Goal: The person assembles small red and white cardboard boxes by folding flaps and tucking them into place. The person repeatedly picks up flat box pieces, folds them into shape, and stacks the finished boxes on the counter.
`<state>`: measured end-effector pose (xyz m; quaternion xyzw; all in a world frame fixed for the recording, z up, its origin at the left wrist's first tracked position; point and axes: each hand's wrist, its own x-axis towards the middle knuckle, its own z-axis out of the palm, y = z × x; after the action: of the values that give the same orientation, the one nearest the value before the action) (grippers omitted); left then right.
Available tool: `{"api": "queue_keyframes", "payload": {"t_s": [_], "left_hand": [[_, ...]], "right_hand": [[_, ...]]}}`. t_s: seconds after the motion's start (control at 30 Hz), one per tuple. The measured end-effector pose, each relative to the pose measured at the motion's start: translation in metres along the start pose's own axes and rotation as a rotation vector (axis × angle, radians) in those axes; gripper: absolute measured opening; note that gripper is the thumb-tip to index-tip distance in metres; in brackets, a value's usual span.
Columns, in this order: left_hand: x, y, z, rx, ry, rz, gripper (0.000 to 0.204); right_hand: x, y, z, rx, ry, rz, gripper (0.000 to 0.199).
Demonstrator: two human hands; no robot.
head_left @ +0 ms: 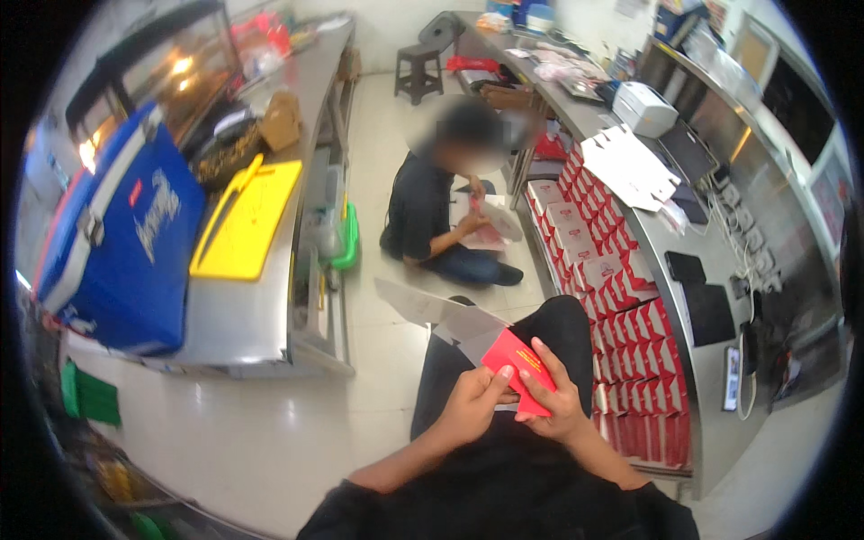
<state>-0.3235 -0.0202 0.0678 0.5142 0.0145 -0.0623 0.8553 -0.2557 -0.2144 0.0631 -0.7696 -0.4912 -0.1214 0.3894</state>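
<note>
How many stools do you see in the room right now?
1: a dark stool stands on the floor at the far end, beside the long counter. Others may be hidden.

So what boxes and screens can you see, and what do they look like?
Red and white carton blank: flat, held in both hands.
Folded red and white boxes: stacked in rows under the right counter.
Blue cooler box: left table, white lettering.
Dark tablets: flat on right counter.

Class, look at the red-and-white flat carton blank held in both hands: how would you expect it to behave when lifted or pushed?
The carton blank looks like thin card, so probably light. Its white flaps stick out unsupported, suggesting some stiffness, though it likely bends at creases. The left hand and right hand pinch it with fingertips alone, so little grip seems needed.
</note>
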Motion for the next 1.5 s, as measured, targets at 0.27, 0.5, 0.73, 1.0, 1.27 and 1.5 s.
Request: {"api": "queue_keyframes", "payload": {"t_s": [0.27, 0.5, 0.73, 1.0, 1.27, 1.5], "left_hand": [[0.002, -0.017, -0.013, 0.221, 0.081, 0.053, 0.041], [-0.002, 0.011, -0.025, 0.327, 0.224, 0.305, 0.044], [-0.010, 0.021, -0.029, 0.265, 0.268, 0.276, 0.043], [0.008, 0.003, -0.028, 0.225, 0.220, 0.204, 0.034], [0.077, 0.037, -0.070, 0.055, 0.407, 0.283, 0.043], [0.131, -0.042, -0.074, 1.198, 0.072, 0.560, 0.034]], "right_hand": [[0.000, -0.008, 0.025, -0.068, 0.043, 0.077, 0.071], [0.029, -0.007, 0.038, -0.146, -0.005, 0.069, 0.078], [0.050, -0.017, 0.049, -0.046, 0.038, 0.135, 0.077], [0.070, 0.010, 0.043, -0.061, -0.037, 0.143, 0.074], [0.074, 0.051, 0.022, 0.228, 0.012, 0.323, 0.071], [0.074, 0.085, 0.005, 0.273, 0.008, 0.635, 0.075]]}}
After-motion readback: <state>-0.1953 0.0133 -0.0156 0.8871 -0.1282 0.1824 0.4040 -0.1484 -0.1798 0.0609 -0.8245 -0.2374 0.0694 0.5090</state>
